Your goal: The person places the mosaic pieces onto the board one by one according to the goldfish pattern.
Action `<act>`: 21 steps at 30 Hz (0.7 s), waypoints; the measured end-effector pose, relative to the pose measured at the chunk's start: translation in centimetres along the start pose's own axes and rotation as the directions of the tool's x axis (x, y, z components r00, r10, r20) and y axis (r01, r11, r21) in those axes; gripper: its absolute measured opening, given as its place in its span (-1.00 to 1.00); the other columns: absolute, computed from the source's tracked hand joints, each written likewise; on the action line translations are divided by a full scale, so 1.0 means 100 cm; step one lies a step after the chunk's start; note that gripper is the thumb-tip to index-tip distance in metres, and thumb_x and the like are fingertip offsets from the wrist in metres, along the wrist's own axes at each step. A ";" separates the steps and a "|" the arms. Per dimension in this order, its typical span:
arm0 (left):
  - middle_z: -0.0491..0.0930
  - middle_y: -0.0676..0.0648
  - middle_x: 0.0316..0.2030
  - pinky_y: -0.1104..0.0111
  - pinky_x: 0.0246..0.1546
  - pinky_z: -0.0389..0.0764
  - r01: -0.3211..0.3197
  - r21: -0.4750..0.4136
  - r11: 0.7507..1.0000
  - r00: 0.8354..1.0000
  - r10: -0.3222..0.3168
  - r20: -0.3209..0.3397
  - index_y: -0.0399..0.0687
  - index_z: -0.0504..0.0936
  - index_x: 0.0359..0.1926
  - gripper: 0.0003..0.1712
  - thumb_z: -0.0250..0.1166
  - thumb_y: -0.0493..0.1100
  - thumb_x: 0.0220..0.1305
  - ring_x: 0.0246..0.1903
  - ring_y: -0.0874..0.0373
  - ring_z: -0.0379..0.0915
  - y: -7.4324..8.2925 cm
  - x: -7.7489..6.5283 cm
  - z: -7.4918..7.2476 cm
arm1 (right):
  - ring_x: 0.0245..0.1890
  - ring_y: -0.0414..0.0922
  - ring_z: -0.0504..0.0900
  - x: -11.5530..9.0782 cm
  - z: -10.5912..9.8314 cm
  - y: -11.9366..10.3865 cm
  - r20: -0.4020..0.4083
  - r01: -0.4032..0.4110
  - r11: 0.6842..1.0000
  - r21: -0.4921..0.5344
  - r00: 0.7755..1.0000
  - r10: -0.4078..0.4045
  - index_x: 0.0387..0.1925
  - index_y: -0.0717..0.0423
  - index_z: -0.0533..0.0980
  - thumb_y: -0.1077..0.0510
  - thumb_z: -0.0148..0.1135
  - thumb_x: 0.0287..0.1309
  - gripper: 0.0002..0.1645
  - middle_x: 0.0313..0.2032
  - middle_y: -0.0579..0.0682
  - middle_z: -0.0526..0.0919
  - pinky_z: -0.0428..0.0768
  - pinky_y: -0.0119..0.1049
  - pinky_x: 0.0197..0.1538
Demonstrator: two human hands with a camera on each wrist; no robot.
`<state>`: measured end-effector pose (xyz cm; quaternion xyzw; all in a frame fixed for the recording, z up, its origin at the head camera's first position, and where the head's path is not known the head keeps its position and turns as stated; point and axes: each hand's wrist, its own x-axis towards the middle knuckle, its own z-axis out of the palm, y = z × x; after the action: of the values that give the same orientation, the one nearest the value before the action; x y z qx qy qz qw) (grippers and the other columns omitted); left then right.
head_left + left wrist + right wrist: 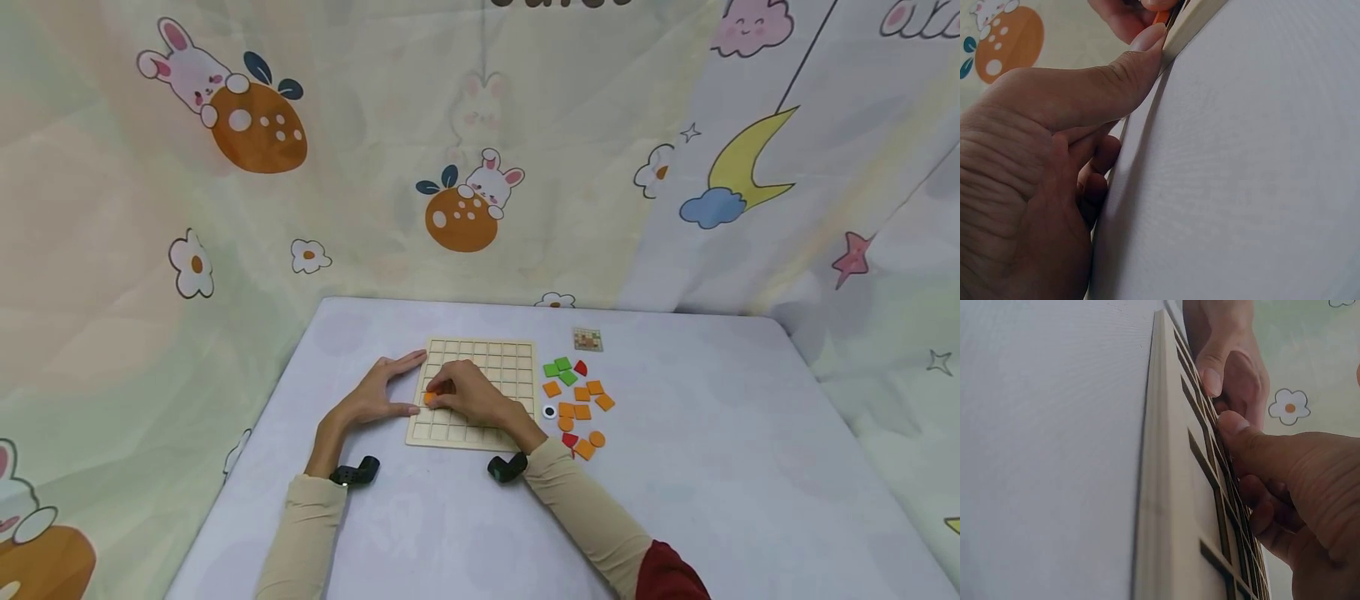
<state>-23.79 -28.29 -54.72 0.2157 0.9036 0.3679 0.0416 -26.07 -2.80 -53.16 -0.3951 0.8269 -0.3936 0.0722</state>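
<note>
A pale wooden board (517,367) with a grid of square cells lies on the table. At its left edge, my left hand (369,396) rests with thumb and forefinger spread apart, both touching the rim. My right hand (476,396) reaches over the board and pinches a small orange tile (429,398) at a cell near the left side. The tile's outline is mostly hidden by the fingers. In the left wrist view, a sliver of the orange tile (1161,17) shows just beyond my left thumb (1104,87).
Right of the board lie several loose orange tiles (582,412), green squares (567,377), red pieces (581,367) and a white disc with a black centre (550,412). A small patterned card (588,339) lies behind them. A printed cloth (375,167) hangs behind the table (712,433).
</note>
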 end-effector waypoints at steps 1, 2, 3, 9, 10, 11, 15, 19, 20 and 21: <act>0.26 -0.08 0.70 0.02 0.21 0.34 -0.004 0.005 1.000 1.000 0.004 -0.001 -0.01 0.35 0.67 0.16 0.69 0.09 0.11 0.09 0.02 0.32 -0.001 0.000 0.000 | -0.27 -0.32 0.65 0.000 0.000 0.000 0.000 -0.006 1.000 0.001 1.000 0.006 -0.01 0.15 0.81 0.14 0.57 0.30 -0.73 -0.16 -0.05 0.85 0.61 -0.41 -0.13; 0.26 -0.08 0.70 0.02 0.21 0.34 -0.005 0.006 1.000 1.000 0.005 -0.002 -0.02 0.35 0.67 0.16 0.70 0.08 0.11 0.08 0.02 0.31 -0.001 0.001 0.000 | -0.28 -0.32 0.65 0.000 0.000 -0.001 0.000 -0.011 1.000 0.002 1.000 0.011 -0.01 0.15 0.81 0.15 0.57 0.30 -0.73 -0.17 -0.05 0.85 0.61 -0.41 -0.14; 0.26 -0.08 0.70 0.03 0.21 0.34 -0.004 0.007 1.000 1.000 0.004 0.000 -0.02 0.35 0.67 0.16 0.70 0.08 0.11 0.08 0.03 0.31 -0.001 0.001 0.000 | -0.29 -0.32 0.65 0.001 0.000 -0.001 -0.002 -0.014 1.000 0.003 1.000 0.015 -0.02 0.15 0.82 0.15 0.58 0.29 -0.73 -0.18 -0.05 0.85 0.61 -0.42 -0.14; 0.25 -0.09 0.70 -0.03 0.26 0.34 0.001 0.002 1.000 1.000 -0.001 0.000 0.00 0.34 0.67 0.17 0.70 0.07 0.11 0.13 -0.01 0.33 0.001 0.002 -0.002 | -0.29 -0.29 0.71 0.003 -0.003 -0.005 -0.008 -0.028 0.999 0.015 1.000 0.028 -0.03 0.19 0.82 0.18 0.60 0.26 -0.72 -0.19 -0.02 0.88 0.64 -0.41 -0.14; 0.25 -0.09 0.70 -0.03 0.26 0.34 0.001 0.000 1.000 1.000 -0.001 -0.001 -0.01 0.34 0.67 0.17 0.70 0.07 0.11 0.14 -0.02 0.33 0.001 0.002 -0.002 | -0.27 -0.29 0.72 0.004 -0.003 -0.005 -0.006 -0.028 0.999 0.017 1.000 0.028 -0.03 0.19 0.82 0.19 0.59 0.26 -0.73 -0.17 -0.02 0.88 0.65 -0.41 -0.13; 0.25 -0.09 0.70 -0.03 0.26 0.34 0.002 -0.003 1.000 1.000 -0.002 -0.002 -0.01 0.34 0.67 0.17 0.70 0.06 0.10 0.14 -0.02 0.33 0.001 0.002 -0.002 | -0.26 -0.28 0.73 0.004 -0.004 -0.005 -0.003 -0.028 0.999 0.019 1.000 0.028 -0.03 0.20 0.82 0.20 0.59 0.27 -0.73 -0.16 -0.01 0.89 0.66 -0.41 -0.12; 0.25 -0.09 0.70 -0.02 0.26 0.33 0.005 -0.012 1.000 1.000 -0.005 0.000 -0.01 0.35 0.67 0.17 0.70 0.05 0.09 0.14 -0.03 0.32 0.002 0.002 -0.001 | -0.22 -0.29 0.74 0.004 -0.004 -0.005 0.010 -0.032 0.999 0.020 0.999 0.031 -0.03 0.19 0.82 0.24 0.54 0.32 -0.78 -0.12 -0.01 0.89 0.66 -0.41 -0.09; 0.26 -0.09 0.70 -0.01 0.26 0.32 -0.001 -0.021 1.000 1.000 0.001 -0.002 -0.02 0.35 0.67 0.18 0.71 0.04 0.08 0.13 -0.02 0.32 0.001 0.001 0.000 | -0.28 -0.31 0.68 0.005 -0.002 -0.006 0.016 -0.034 0.999 0.004 0.999 0.034 -0.05 0.20 0.82 0.25 0.53 0.33 -0.81 -0.15 0.01 0.89 0.62 -0.43 -0.15; 0.26 -0.08 0.70 -0.01 0.27 0.32 -0.001 -0.023 1.000 1.000 0.001 -0.001 -0.02 0.36 0.66 0.18 0.71 0.04 0.08 0.13 -0.02 0.32 0.001 0.001 0.000 | -0.30 -0.31 0.66 0.005 -0.001 -0.006 0.018 -0.038 0.999 -0.002 0.999 0.038 -0.06 0.19 0.82 0.25 0.53 0.32 -0.81 -0.15 0.00 0.88 0.60 -0.44 -0.16; 0.26 -0.07 0.70 -0.01 0.27 0.32 -0.001 -0.025 1.000 1.000 0.001 -0.002 -0.01 0.36 0.66 0.18 0.71 0.04 0.07 0.13 -0.02 0.32 0.001 0.001 0.000 | -0.32 -0.31 0.64 0.005 -0.001 -0.006 0.019 -0.040 0.999 -0.009 0.999 0.040 -0.07 0.19 0.83 0.24 0.54 0.32 -0.82 -0.16 0.00 0.88 0.59 -0.44 -0.18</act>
<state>-23.86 -28.19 -54.64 0.2154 0.8988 0.3793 0.0433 -26.09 -3.39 -52.57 -0.3826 0.8357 -0.3845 0.0864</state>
